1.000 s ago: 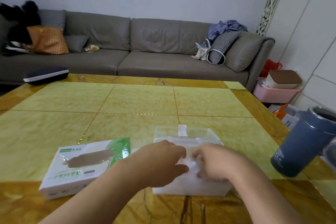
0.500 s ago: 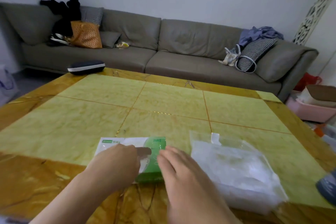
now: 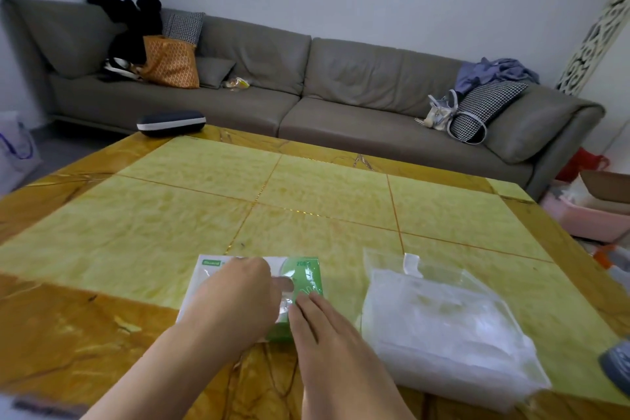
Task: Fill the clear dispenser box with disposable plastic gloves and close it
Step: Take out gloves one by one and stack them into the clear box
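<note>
A white and green glove carton (image 3: 306,274) lies flat on the table's near side. My left hand (image 3: 238,297) rests on top of it, thumb pointing right along the opening. My right hand (image 3: 317,324) touches the carton's green end with straight fingers, and a bit of clear film shows between the two hands. The clear dispenser box (image 3: 443,327) stands to the right, apart from both hands. It holds a whitish mass of plastic gloves, and a white tab (image 3: 410,262) sticks up at its far edge.
The yellow-green tiled table (image 3: 306,201) has a dark case (image 3: 170,123) at its far left corner. A blue-grey mug (image 3: 618,365) shows at the right edge. A grey sofa (image 3: 341,106) runs behind, and a pink bin (image 3: 579,218) stands on the floor at right.
Both hands left the clear dispenser box and moved left onto the glove carton. The view swung left with them, so the mug slid to the right edge.
</note>
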The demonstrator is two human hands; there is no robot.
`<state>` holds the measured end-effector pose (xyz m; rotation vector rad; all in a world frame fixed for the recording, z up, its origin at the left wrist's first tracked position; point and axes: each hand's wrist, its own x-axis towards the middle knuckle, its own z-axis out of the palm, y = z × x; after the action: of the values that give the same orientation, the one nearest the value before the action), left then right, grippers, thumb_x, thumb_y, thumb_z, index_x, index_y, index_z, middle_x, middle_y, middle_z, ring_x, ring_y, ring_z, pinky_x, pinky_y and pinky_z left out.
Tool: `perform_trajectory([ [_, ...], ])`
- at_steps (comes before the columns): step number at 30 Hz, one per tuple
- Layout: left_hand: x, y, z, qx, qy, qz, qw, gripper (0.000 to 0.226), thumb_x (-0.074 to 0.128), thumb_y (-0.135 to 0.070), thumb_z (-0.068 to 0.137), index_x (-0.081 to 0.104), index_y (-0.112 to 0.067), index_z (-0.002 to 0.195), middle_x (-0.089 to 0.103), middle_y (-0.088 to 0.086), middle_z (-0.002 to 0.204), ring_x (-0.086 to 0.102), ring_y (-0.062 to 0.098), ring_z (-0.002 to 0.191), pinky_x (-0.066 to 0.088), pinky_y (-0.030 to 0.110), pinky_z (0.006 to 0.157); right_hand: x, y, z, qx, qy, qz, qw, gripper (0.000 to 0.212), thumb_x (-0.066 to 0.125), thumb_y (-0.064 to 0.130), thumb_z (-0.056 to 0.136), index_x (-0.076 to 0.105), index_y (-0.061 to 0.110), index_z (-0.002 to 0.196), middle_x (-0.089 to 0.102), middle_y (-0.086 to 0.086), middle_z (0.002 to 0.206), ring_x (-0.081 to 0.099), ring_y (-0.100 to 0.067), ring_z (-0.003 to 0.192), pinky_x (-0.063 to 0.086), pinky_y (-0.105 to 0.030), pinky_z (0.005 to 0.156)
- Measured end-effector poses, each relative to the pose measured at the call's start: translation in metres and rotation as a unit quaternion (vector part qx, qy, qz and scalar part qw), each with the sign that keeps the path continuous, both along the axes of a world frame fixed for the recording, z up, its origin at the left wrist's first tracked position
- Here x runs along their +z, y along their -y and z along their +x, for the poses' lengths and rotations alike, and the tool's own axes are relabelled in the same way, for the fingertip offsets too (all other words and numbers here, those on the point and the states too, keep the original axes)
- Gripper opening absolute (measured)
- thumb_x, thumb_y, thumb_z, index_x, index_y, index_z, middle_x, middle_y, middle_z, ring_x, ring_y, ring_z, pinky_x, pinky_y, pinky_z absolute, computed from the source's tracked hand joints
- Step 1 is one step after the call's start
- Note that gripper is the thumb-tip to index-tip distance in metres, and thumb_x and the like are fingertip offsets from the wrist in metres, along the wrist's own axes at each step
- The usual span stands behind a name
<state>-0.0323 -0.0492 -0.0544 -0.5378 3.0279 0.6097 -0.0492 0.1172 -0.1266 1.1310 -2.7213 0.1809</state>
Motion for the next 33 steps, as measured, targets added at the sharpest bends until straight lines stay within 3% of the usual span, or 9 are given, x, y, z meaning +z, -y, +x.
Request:
perform_trajectory([
  [2, 0.008, 0.006, 0.001, 0.016, -0.082, 0.009, 0.996, 0.029, 0.056, -0.027, 0.094, 0.068, -0.022, 0.068, 0.072, 0.0, 0.085, 0.063, 0.017, 0.06, 0.057, 0.037, 0.056, -0.002, -0.002, -0.002, 0.009, 0.008, 0.012, 1.0, 0.054, 0.081, 0.029, 0.063, 0.082, 0.015, 0.115, 0.077, -0.001, 0.122, 0.073, -0.016, 0.116, 0.061, -0.027, 0.088],
  [5, 0.018, 0.014, 0.004, 0.012, -0.151, 0.046, 0.987, 0.005, 0.072, -0.026, 0.089, 0.076, -0.03, 0.088, 0.068, -0.016, 0.091, 0.063, 0.0, 0.083, 0.045, 0.011, 0.063, -0.005, -0.004, -0.001, 0.006, -0.005, -0.01, 1.0, 0.063, 0.085, 0.032, 0.055, 0.081, 0.015, 0.116, 0.077, 0.0, 0.123, 0.073, -0.016, 0.116, 0.061, -0.026, 0.09],
  [9, 0.021, 0.027, 0.004, 0.013, -0.209, 0.14, 0.968, 0.023, 0.084, -0.016, 0.08, 0.067, -0.032, 0.084, 0.07, -0.014, 0.077, 0.066, -0.003, 0.075, 0.047, 0.011, 0.06, -0.007, -0.003, 0.0, 0.01, -0.011, -0.007, 1.0, 0.066, 0.081, 0.038, 0.052, 0.082, 0.017, 0.114, 0.077, 0.001, 0.122, 0.073, -0.015, 0.115, 0.06, -0.025, 0.089],
  [12, 0.012, 0.028, 0.002, -0.023, -0.113, 0.052, 0.992, 0.025, 0.084, -0.035, 0.082, 0.063, -0.039, 0.095, 0.065, -0.02, 0.091, 0.061, -0.003, 0.083, 0.052, 0.017, 0.072, -0.008, -0.004, -0.001, 0.025, -0.012, -0.007, 1.0, 0.056, 0.061, 0.033, 0.066, 0.081, 0.018, 0.116, 0.076, 0.001, 0.123, 0.072, -0.015, 0.117, 0.06, -0.025, 0.09],
  [17, 0.007, 0.021, 0.0, -0.011, -0.104, -0.016, 0.994, 0.014, 0.07, -0.044, 0.093, 0.067, -0.035, 0.084, 0.065, -0.019, 0.084, 0.063, 0.001, 0.074, 0.059, 0.03, 0.068, -0.011, -0.003, -0.003, 0.009, -0.028, -0.022, 0.999, 0.068, 0.092, 0.035, 0.049, 0.082, 0.018, 0.114, 0.077, 0.001, 0.121, 0.073, -0.015, 0.116, 0.061, -0.025, 0.088],
  [20, 0.006, 0.02, 0.0, -0.046, -0.049, 0.008, 0.998, 0.03, 0.061, -0.066, 0.091, 0.066, -0.036, 0.089, 0.066, -0.02, 0.084, 0.064, 0.0, 0.077, 0.058, 0.028, 0.07, -0.011, -0.002, -0.004, 0.025, -0.047, -0.024, 0.998, 0.048, 0.069, 0.03, 0.07, 0.082, 0.018, 0.114, 0.078, 0.001, 0.121, 0.073, -0.015, 0.116, 0.061, -0.024, 0.088],
  [26, -0.001, 0.02, -0.008, -0.013, -0.085, -0.06, 0.994, 0.016, 0.058, -0.039, 0.101, 0.067, -0.032, 0.09, 0.064, -0.014, 0.083, 0.063, 0.005, 0.07, 0.058, 0.029, 0.064, -0.007, -0.005, 0.0, 0.014, -0.031, -0.012, 0.999, 0.073, 0.091, 0.038, 0.045, 0.081, 0.018, 0.115, 0.077, 0.002, 0.121, 0.072, -0.014, 0.117, 0.061, -0.023, 0.086],
  [30, -0.003, 0.017, -0.009, -0.026, -0.039, -0.052, 0.998, 0.045, 0.059, -0.066, 0.093, 0.065, -0.026, 0.073, 0.065, -0.01, 0.072, 0.061, 0.006, 0.061, 0.048, 0.024, 0.052, -0.008, -0.004, -0.002, 0.004, -0.027, -0.004, 1.0, 0.074, 0.092, 0.035, 0.046, 0.081, 0.017, 0.117, 0.077, 0.0, 0.122, 0.072, -0.016, 0.118, 0.062, -0.025, 0.086],
  [33, -0.013, 0.012, -0.013, -0.022, -0.043, -0.046, 0.998, 0.057, 0.062, -0.068, 0.091, 0.06, -0.018, 0.062, 0.065, -0.006, 0.066, 0.063, 0.011, 0.056, 0.048, 0.029, 0.05, -0.008, -0.002, -0.001, 0.002, -0.014, 0.01, 1.0, 0.077, 0.092, 0.037, 0.044, 0.081, 0.017, 0.117, 0.077, 0.0, 0.121, 0.072, -0.017, 0.118, 0.062, -0.027, 0.085],
])
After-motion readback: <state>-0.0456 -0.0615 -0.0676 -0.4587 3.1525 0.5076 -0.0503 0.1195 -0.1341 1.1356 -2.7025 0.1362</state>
